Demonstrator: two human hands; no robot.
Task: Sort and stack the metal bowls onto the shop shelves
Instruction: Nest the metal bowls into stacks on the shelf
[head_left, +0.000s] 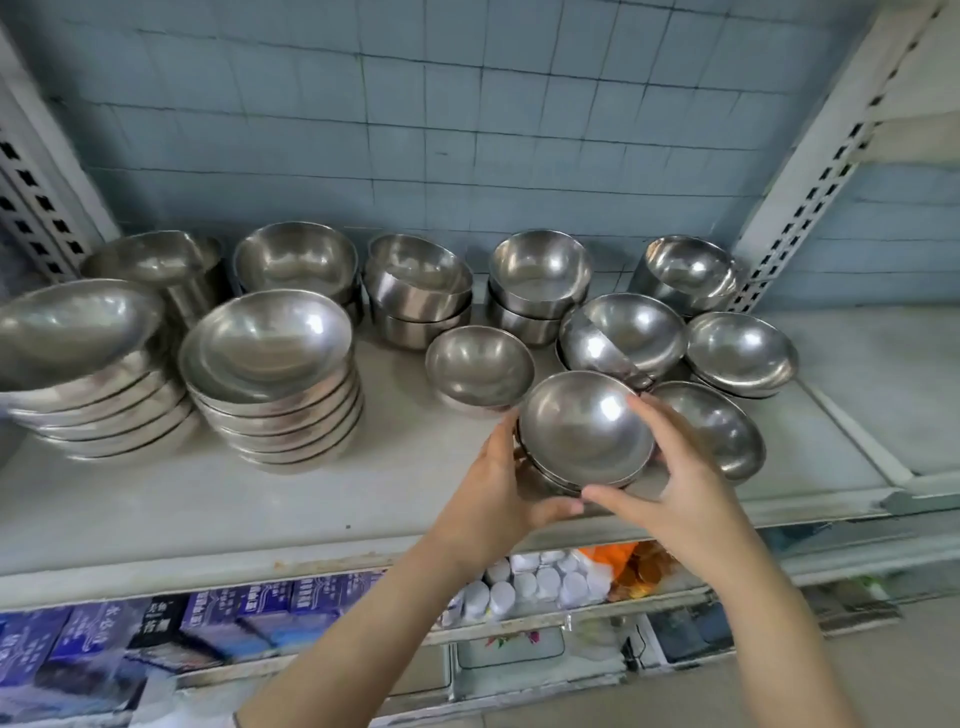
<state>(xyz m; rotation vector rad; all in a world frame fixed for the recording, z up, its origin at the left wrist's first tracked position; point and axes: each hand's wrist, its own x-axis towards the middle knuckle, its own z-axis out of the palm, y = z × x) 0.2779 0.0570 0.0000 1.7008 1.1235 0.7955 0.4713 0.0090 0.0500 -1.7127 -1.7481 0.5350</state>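
From the head view, both hands are curled round a short stack of nested bowls (587, 421) near the front of the white shelf (156, 499). My left hand (493, 488) cups its near left side and my right hand (680, 488) grips its right rim. Taller bowl stacks (270, 364) stand to the left, with a blue tiled wall (467, 130) behind.

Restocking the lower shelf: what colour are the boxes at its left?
The boxes are purple with white print; head view.
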